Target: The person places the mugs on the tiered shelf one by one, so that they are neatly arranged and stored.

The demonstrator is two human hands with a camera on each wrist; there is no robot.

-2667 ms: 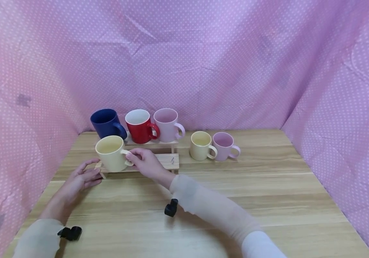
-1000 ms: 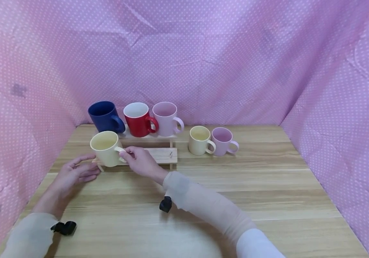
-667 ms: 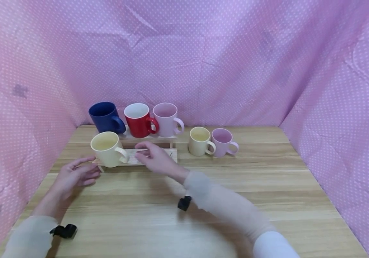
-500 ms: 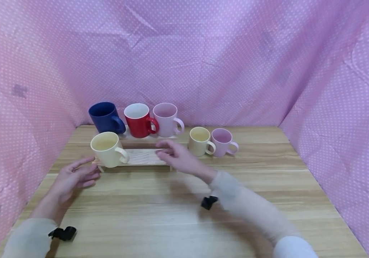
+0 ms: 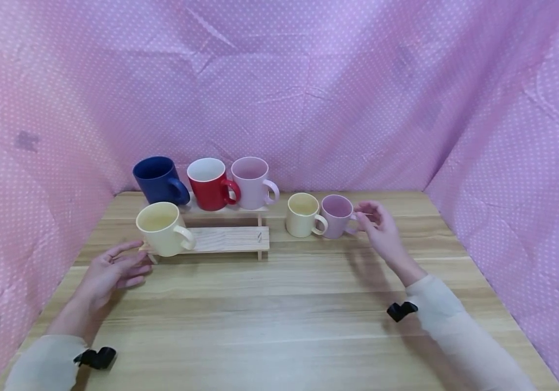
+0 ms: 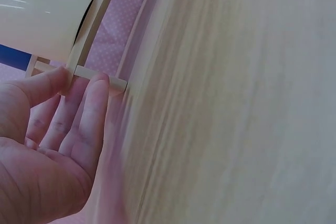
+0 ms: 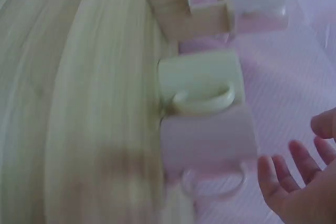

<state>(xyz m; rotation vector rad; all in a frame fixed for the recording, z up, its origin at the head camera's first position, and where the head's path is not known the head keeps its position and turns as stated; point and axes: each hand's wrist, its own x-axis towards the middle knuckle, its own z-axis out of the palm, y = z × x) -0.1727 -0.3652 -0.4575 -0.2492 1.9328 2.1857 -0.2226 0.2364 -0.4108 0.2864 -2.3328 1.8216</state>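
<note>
My left hand [image 5: 110, 271] pinches the left end of a two-tier wooden rack [image 5: 230, 239]; in the left wrist view its thumb and fingers [image 6: 94, 108] meet at the lower board's end by a peg-like leg. A cream mug [image 5: 159, 231] stands on that lower tier, its handle pointing right. On the right, my right hand [image 5: 382, 231] is beside the handle of a pink mug [image 5: 336, 218] on the table, fingers loosely bent and holding nothing. The right wrist view, blurred, has these fingers [image 7: 286, 177] spread near the mug's rim. A second cream mug [image 5: 301, 217] stands against the pink one.
On the rack's upper tier stand a blue mug [image 5: 157, 182], a red mug [image 5: 207, 187] with a white inside, and a light pink mug [image 5: 250, 184]. Pink dotted cloth [image 5: 279, 98] hangs behind and at both sides of the wooden table [image 5: 269, 315].
My right hand let go of the cream mug's handle on the lower tier and moved right to the pink mug. The cream mug stays on the rack; my left hand keeps its place.
</note>
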